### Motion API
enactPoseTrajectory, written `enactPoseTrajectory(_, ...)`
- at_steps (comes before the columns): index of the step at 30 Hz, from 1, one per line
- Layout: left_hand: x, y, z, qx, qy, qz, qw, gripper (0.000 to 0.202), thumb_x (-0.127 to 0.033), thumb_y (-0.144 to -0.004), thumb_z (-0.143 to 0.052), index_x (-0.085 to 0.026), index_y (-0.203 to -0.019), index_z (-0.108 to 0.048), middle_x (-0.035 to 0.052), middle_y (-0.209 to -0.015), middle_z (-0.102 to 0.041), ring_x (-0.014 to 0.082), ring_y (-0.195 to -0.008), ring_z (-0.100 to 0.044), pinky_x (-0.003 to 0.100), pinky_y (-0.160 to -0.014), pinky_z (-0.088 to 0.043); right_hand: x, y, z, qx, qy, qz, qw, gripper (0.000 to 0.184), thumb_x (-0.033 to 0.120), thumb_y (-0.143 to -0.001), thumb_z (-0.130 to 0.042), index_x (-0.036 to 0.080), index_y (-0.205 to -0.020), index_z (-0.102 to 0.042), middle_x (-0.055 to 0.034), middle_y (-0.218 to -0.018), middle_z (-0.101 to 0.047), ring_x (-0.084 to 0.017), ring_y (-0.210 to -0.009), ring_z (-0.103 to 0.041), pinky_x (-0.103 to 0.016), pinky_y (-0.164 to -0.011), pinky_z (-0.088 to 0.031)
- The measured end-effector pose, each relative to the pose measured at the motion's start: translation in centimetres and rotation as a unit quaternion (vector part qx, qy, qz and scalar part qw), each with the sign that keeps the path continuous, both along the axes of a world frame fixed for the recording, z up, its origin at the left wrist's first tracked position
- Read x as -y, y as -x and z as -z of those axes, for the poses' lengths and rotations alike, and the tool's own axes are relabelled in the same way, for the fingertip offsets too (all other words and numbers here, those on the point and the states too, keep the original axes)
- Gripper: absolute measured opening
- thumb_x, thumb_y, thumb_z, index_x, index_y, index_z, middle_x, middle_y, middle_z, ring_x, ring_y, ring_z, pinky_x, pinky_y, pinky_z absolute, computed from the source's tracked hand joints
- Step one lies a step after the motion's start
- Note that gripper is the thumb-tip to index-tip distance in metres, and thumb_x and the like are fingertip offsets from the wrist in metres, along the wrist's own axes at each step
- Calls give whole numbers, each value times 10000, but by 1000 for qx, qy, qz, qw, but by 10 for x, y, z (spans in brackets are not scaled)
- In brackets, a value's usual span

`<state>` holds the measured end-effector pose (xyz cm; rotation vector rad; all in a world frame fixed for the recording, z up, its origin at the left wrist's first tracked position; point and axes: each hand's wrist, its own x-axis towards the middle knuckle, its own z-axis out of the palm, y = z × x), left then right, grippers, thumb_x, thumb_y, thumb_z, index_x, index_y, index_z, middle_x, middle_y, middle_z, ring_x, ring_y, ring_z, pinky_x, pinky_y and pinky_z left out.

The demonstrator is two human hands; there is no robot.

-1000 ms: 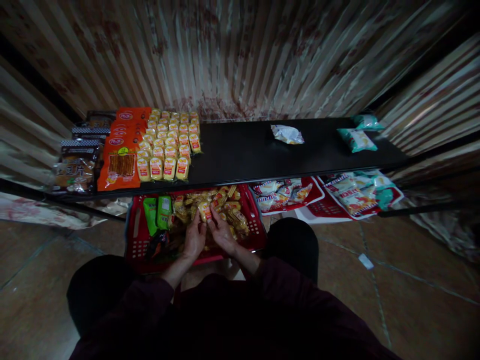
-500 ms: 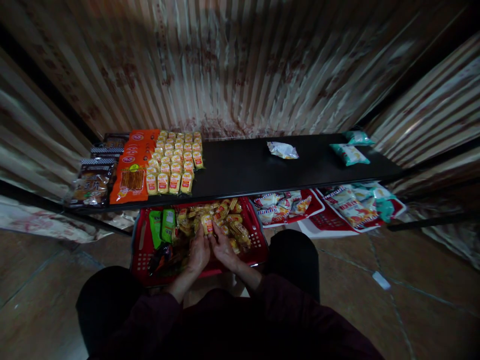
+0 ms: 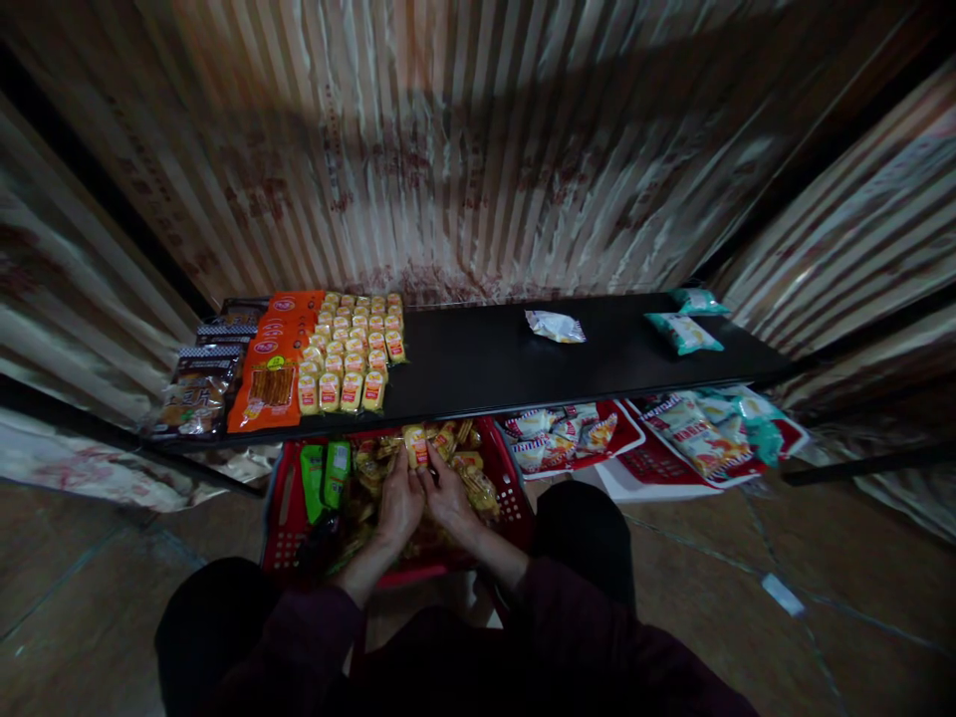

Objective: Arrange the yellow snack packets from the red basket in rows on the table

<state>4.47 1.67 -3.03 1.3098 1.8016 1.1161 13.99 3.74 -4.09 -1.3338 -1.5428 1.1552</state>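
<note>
My left hand and my right hand are together over a red basket on the floor, both closed on one small yellow snack packet held upright between their fingertips. The basket holds several more yellow packets and two green packets. Just above and behind it is a black shelf with rows of the same yellow packets at its left end.
Orange packets and dark packets lie left of the yellow rows. A white packet and two teal packets lie further right on the shelf. Red trays of snacks sit below. Striped curtains hang behind. My knees flank the basket.
Both hands have lifted the yellow packet a little, from among the packets in the basket up toward the shelf's front edge. The view has tilted upward.
</note>
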Motion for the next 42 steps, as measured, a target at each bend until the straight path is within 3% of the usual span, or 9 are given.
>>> enactPoseTrajectory(7,-12,8,-17,-28,-21,-8,999,532,-132,-771,-430,-123,-1297,-509,158,-1261,-565,247,-1211,-501,398,-1044,-377,-12,5,-17,15,-20,-3,1000,470,276,-842,-472,221,-1304,-532,-74,-1235,-638,-233,-1158,-582,-416,-1033,-417)
enactPoseTrajectory(17,-25,12,-15,14,-11,-31,999,544,-88,-742,-452,-104,-1286,-470,155,-1185,-619,228,-1120,-569,397,-998,-420,-25,8,-26,17,-11,5,1000,445,266,-836,-507,235,-1277,-561,-48,-1268,-618,-216,-1159,-585,-386,-1035,-424)
enactPoseTrajectory(25,-37,21,-24,-16,-41,-34,998,439,-92,-742,-461,-146,-1163,-573,123,-1127,-636,221,-1083,-581,404,-1000,-419,-38,13,-29,1,-28,23,999,442,230,-823,-489,232,-1254,-582,-46,-1256,-626,-215,-1154,-586,-399,-1042,-416)
enactPoseTrajectory(34,-54,22,-35,-52,-29,-38,997,445,-121,-787,-447,-140,-1215,-566,139,-1112,-625,234,-1056,-587,406,-981,-429,-60,21,-31,1,-28,27,999,408,266,-837,-508,239,-1235,-594,-38,-1224,-647,-216,-1140,-594,-385,-1039,-415)
enactPoseTrajectory(42,-78,21,-38,-22,-46,-58,997,440,-115,-802,-442,-139,-1233,-529,122,-1116,-635,209,-1063,-582,388,-992,-425,-83,26,-28,-1,-47,28,999,425,322,-837,-544,210,-1245,-579,-64,-1215,-649,-214,-1123,-597,-375,-1029,-416)
